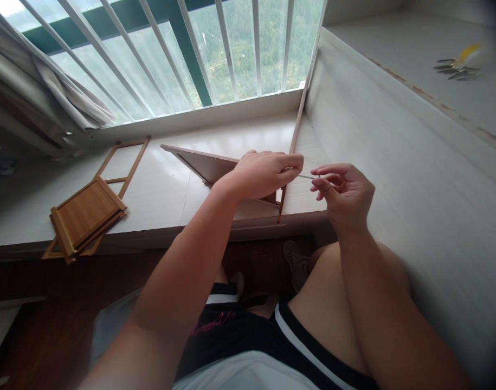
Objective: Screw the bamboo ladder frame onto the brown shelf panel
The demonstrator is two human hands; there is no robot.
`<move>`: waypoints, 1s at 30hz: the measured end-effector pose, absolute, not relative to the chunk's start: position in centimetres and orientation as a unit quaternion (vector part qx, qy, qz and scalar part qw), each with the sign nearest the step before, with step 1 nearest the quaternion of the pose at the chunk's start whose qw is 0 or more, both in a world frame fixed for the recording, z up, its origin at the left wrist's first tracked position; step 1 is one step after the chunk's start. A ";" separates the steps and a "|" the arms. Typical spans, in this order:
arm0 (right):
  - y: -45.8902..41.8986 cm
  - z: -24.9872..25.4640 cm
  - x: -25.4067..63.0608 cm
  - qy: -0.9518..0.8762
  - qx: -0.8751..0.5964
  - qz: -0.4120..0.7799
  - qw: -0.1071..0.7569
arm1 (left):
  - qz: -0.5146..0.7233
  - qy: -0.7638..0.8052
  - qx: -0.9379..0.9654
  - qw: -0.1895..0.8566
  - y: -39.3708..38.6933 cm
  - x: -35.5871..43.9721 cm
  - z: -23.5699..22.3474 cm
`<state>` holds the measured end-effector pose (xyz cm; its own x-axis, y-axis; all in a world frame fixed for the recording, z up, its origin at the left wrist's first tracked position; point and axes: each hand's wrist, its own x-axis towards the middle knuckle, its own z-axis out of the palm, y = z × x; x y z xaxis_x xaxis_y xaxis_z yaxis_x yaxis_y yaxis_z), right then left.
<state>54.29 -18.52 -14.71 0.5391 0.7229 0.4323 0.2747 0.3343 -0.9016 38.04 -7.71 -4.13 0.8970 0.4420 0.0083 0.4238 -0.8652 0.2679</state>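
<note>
My left hand [268, 170] is closed around a long brown wooden strip [298, 119], beside a slanted brown wooden panel [209, 162]. To its right, my right hand [345, 192] pinches a thin metal hex key [307, 176] between thumb and fingers. The key's short bent end shows at the right fingertips. Its long arm points left at the strip, and its tip is hidden behind my left fingers. Part of the panel lies behind my left hand and wrist.
Stacked wooden panels [89, 214] and a wooden ladder-like frame [129, 162] lie at the left of the white ledge [166, 200]. Several small metal pieces [455, 70] with a yellow item sit on the upper right shelf [394, 43]. A barred window and curtain [56, 76] stand behind.
</note>
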 end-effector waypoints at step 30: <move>-18.6 -15.0 54.7 -0.469 -0.528 0.188 0.683 | 0.095 0.258 0.959 0.076 -8.4 37.9 -5.3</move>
